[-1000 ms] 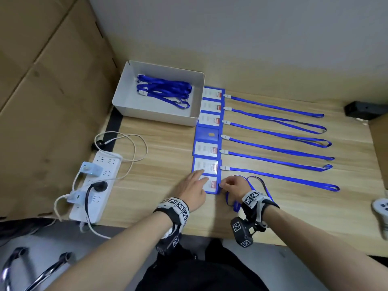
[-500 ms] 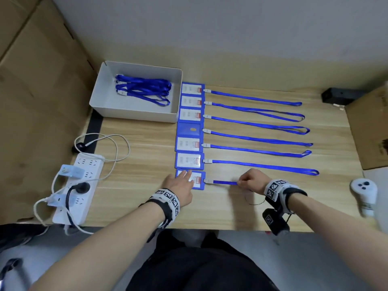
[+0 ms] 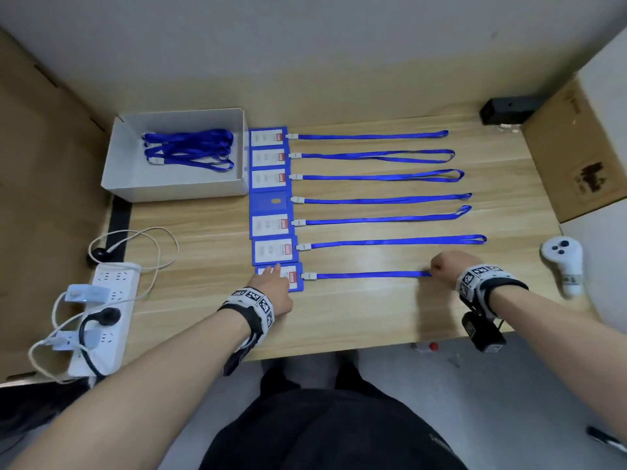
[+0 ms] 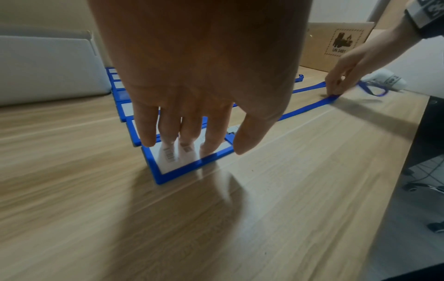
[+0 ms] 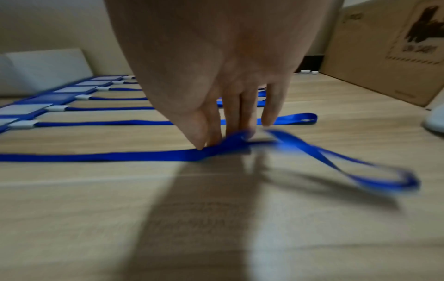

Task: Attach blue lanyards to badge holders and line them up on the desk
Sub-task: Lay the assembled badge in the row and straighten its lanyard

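Note:
The nearest blue badge holder (image 3: 296, 279) lies at the front end of a column of several holders with lanyards (image 3: 390, 218) stretched to the right. My left hand (image 3: 271, 272) presses flat on this holder (image 4: 182, 167) with straight fingers (image 4: 168, 133). Its blue lanyard (image 3: 366, 275) runs straight right from the white clip. My right hand (image 3: 435, 270) pinches the strap (image 5: 120, 156) against the desk with thumb and fingers (image 5: 213, 133). The free loop end (image 5: 360, 171) trails beyond the hand, slightly lifted and blurred.
A white box (image 3: 176, 189) with spare lanyards (image 3: 190, 149) stands at the back left. A power strip (image 3: 101, 317) with cables sits at the left edge. A white controller (image 3: 563, 262), a cardboard box (image 3: 583, 147) and a black block (image 3: 509, 110) are at the right.
My right hand has slid to the right along the nearest lanyard, drawing it from a bunched loop into a straight line. The left hand has stayed on the holder.

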Tool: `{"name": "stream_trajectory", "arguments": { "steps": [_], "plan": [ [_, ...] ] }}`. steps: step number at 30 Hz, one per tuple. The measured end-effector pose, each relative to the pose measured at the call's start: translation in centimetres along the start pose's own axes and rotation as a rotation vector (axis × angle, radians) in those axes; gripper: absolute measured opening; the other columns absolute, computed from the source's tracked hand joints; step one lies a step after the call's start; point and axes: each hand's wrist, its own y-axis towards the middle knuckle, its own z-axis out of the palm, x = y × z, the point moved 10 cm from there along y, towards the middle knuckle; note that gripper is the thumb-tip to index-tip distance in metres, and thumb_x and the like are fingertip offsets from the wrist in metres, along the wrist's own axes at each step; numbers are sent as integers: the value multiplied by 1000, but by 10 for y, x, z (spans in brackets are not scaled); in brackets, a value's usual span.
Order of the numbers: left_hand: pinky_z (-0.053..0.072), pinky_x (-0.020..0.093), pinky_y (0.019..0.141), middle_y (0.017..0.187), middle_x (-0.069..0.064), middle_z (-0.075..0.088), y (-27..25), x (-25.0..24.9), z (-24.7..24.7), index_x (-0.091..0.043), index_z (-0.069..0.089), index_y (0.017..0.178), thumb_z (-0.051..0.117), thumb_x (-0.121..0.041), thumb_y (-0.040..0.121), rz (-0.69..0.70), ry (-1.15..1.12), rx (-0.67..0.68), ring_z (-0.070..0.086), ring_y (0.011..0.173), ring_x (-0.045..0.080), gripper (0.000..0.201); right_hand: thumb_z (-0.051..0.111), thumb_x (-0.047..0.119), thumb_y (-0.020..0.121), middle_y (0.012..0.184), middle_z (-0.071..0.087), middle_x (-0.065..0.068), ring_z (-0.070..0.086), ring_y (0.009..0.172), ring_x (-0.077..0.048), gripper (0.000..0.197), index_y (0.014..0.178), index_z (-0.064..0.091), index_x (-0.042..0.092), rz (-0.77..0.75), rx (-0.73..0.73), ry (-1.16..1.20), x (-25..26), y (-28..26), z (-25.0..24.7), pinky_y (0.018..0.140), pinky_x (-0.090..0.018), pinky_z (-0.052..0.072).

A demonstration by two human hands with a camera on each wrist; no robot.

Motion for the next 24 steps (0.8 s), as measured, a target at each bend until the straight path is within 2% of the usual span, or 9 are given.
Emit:
{"name": "stream_trajectory", "arguments": {
  "steps": [3,5,7,10,12,15,17,21,24],
  "plan": [
    [36,44,108,164,11,3,-1,-2,-1,-9,55,130,46,-32,91,10,-29,9,16,149,31,46,53,31,90,121,53,-9,43,115,-31,29,115,61,18,-72,-200,-74,18,1,-6,88,-40,42],
    [38,44,105,164,12,1,-1,-1,0,-8,55,127,44,-32,91,17,-37,4,14,149,31,44,55,33,91,116,55,-9,44,112,-32,29,114,62,17,-165,-325,94,55,-4,-15,89,-41,43],
    [41,44,104,164,13,-2,0,1,5,-8,50,132,42,-33,92,29,-57,-9,9,150,30,48,54,34,93,110,57,-7,46,109,-31,25,109,64,18,-287,-357,264,103,-8,-19,89,-41,43],
    [41,45,107,164,14,-6,2,1,13,-13,25,151,40,-32,92,70,-86,-39,1,151,30,64,55,37,92,110,54,-2,46,109,-25,24,107,63,21,-421,-268,314,177,-11,-8,87,-38,45],
    [40,46,108,163,15,-6,3,3,15,-19,15,155,39,-31,92,92,-97,-42,0,151,30,68,56,44,91,111,51,-1,44,108,-22,29,108,62,21,-419,-254,277,207,-8,-3,86,-36,46],
    [42,46,106,163,15,-5,3,4,14,-20,18,154,39,-30,92,114,-77,-25,2,151,31,67,58,45,91,113,51,-3,44,110,-25,33,104,66,16,-410,-257,191,229,-2,4,86,-38,45],
    [41,47,106,163,16,-5,4,4,14,-19,20,153,40,-30,91,114,-64,-12,3,151,32,66,55,41,94,108,53,-4,50,103,-25,30,99,65,13,-439,-185,278,233,3,10,83,-37,47],
    [40,46,106,163,16,-4,4,4,15,-19,22,152,39,-30,92,106,-52,-3,3,151,32,64,53,34,99,77,60,0,57,77,-21,25,83,60,15,-409,85,643,219,10,28,72,-31,42],
    [40,45,106,164,14,-4,2,4,12,-21,23,152,39,-28,93,106,-29,-2,5,151,31,62,55,35,98,59,56,5,48,58,-12,36,67,67,21,-429,147,626,200,9,29,64,-30,39]
  ]
}}
